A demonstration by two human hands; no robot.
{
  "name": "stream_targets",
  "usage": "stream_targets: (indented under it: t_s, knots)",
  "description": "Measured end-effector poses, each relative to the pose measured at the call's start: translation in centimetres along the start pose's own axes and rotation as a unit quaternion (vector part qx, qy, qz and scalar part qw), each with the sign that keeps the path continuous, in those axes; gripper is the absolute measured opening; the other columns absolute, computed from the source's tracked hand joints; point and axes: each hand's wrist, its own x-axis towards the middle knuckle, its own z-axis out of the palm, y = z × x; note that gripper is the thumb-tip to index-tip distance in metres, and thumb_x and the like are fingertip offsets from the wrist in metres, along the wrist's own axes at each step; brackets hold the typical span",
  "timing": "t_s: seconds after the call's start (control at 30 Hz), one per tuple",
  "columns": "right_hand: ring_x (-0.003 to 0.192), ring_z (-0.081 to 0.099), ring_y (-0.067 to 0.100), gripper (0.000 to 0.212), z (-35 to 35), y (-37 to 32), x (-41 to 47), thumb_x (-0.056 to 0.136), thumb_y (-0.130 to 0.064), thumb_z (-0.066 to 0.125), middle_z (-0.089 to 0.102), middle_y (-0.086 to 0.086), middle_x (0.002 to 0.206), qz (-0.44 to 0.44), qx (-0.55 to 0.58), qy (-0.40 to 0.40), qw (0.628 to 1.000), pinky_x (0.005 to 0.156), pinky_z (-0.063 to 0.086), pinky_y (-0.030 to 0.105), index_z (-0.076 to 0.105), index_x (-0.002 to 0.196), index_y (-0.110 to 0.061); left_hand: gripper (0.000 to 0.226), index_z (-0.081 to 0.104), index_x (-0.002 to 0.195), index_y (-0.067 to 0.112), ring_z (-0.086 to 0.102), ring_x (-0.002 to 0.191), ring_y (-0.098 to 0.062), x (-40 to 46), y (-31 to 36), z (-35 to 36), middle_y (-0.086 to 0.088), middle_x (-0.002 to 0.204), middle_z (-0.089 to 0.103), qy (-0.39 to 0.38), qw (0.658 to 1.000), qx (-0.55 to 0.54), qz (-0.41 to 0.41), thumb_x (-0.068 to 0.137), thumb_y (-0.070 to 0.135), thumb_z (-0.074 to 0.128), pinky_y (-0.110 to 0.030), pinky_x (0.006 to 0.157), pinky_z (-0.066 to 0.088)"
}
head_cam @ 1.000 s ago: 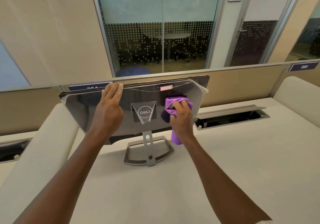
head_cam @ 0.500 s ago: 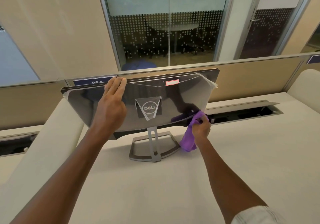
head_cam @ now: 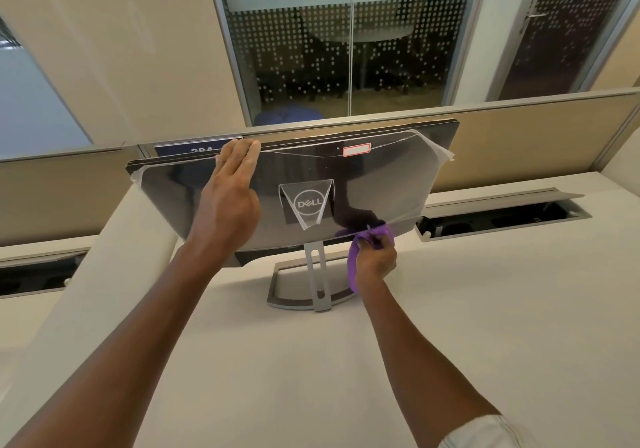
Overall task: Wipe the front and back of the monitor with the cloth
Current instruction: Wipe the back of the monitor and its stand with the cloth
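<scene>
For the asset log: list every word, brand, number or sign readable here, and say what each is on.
"DELL", in a ring, on the back of the monitor.
"284", top half only, on the blue plate on the partition; the left hand hides its right end.
Red-bordered sticker near the monitor's top edge: too blurred to read.
Nothing else is readable.

Lighting: bright, even, diffuse indoor light; shadows soft, a faint one on the desk (head_cam: 450, 309) under the stand (head_cam: 313, 274). Glare: glossy back of the monitor (head_cam: 381, 184) mirrors a dark arm shape and purple tint. Sharpness: centre fairly crisp, slight softness overall. Distortion: wide-angle bending of the partition (head_cam: 519, 142) and desk edges toward the frame corners.
</scene>
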Motion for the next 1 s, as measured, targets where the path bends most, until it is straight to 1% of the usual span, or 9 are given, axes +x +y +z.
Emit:
stream_targets:
  t_s: [0.1,0.23,0.3,0.4,0.47,0.53,0.67,0.83,1.0]
  knots:
    - [0.099,0.062,0.024,0.017,1.2,0.8,-0.8,0.088,-0.012,0.069,0.068,0.004,0.108,0.015,-0.008,-0.033,0.999,0.089,0.052,0.035,0.065,0.103,-0.019,0.064,0.027,0.151,0.009,0.011,0.148,-0.02,0.0,0.0,0.0,-0.005,0.158,0.022,-0.001,1.0,0.0,-0.001,0.091,-0.009,0.039,-0.028,0.115,0.014]
    - [0.084,0.061,0.013,0.015,1.8,1.4,-2.0,0.092,-0.012,0.064,0.068,0.003,0.101,0.002,-0.03,-0.081,0.996,0.067,0.043,0.013,0.067,0.107,-0.01,0.063,0.027,0.151,0.009,0.011,0.148,-0.02,0.0,0.0,-0.1,-0.005,0.158,0.022,-0.007,1.0,0.001,0.002,0.091,-0.009,0.039,-0.031,0.117,0.016]
    - [0.083,0.063,0.016,0.011,2.1,1.9,-2.5,0.091,-0.007,0.062,0.069,0.004,0.095,-0.005,-0.057,-0.135,0.989,0.071,0.047,0.018,0.07,0.098,-0.011,0.063,0.026,0.151,0.009,0.011,0.148,-0.02,0.0,0.0,-0.1,-0.005,0.158,0.022,-0.009,1.0,0.0,0.002,0.091,-0.009,0.039,-0.033,0.118,0.017]
    - [0.08,0.063,0.028,0.017,2.2,1.8,-2.9,0.089,0.0,0.055,0.066,0.006,0.079,0.033,-0.076,-0.196,0.977,0.084,0.052,0.037,0.067,0.083,-0.011,0.064,0.025,0.151,0.01,0.009,0.148,-0.019,-0.1,0.0,-0.1,-0.005,0.159,0.021,-0.012,1.0,0.001,-0.001,0.092,-0.009,0.039,-0.033,0.118,0.016]
    - [0.074,0.063,0.025,0.021,2.2,1.4,-2.4,0.091,0.005,0.05,0.065,0.003,0.073,0.028,-0.111,-0.219,0.969,0.08,0.051,0.034,0.064,0.081,-0.006,0.064,0.025,0.151,0.01,0.009,0.148,-0.019,-0.1,0.1,-0.1,-0.004,0.159,0.021,-0.013,1.0,-0.001,-0.002,0.092,-0.009,0.039,-0.033,0.118,0.015]
    - [0.075,0.061,0.016,0.02,2.0,0.4,-2.3,0.094,0.004,0.049,0.065,-0.001,0.08,0.036,-0.167,-0.256,0.952,0.08,0.045,0.028,0.066,0.091,-0.007,0.064,0.025,0.151,0.01,0.009,0.148,-0.02,-0.1,0.1,-0.1,-0.005,0.159,0.021,-0.011,1.0,-0.003,-0.001,0.092,-0.009,0.039,-0.034,0.119,0.016]
    - [0.089,0.059,0.021,0.023,1.3,-0.9,-1.6,0.092,0.002,0.054,0.065,0.0,0.096,0.081,-0.209,-0.305,0.926,0.092,0.046,0.036,0.064,0.092,-0.018,0.063,0.026,0.151,0.009,0.01,0.148,-0.02,0.0,0.3,0.1,-0.005,0.158,0.022,-0.004,1.0,-0.003,-0.006,0.092,-0.01,0.039,-0.034,0.117,0.018]
    - [0.102,0.062,0.037,0.028,0.6,-0.3,-1.4,0.086,0.008,0.062,0.07,0.003,0.09,0.115,-0.076,-0.242,0.961,0.099,0.047,0.046,0.068,0.082,-0.019,0.064,0.026,0.151,0.01,0.01,0.148,-0.02,-0.2,0.3,-0.2,-0.004,0.159,0.021,-0.009,1.0,-0.005,-0.003,0.091,-0.012,0.038,-0.036,0.118,0.018]
    - [0.098,0.063,0.033,0.026,-2.0,-1.3,0.3,0.092,0.003,0.054,0.07,0.005,0.094,0.121,0.021,-0.108,0.987,0.097,0.049,0.044,0.068,0.088,-0.019,0.065,0.026,0.15,0.008,0.011,0.148,-0.022,-0.1,0.1,-0.5,-0.006,0.158,0.023,-0.019,1.0,-0.005,0.007,0.09,-0.013,0.037,-0.04,0.119,0.021]
